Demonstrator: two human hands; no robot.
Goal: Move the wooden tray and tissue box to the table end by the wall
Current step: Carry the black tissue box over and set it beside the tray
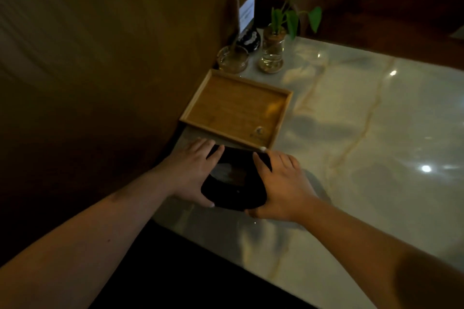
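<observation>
Between both hands, tissue box

Dim brown wall borders a glossy marble table.

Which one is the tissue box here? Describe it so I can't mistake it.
Start at the brown wall along the marble table. The wooden tray lies against it, and just nearer the camera sits the tissue box, held between the left hand and right hand. It is the only black, rounded thing there.
</observation>
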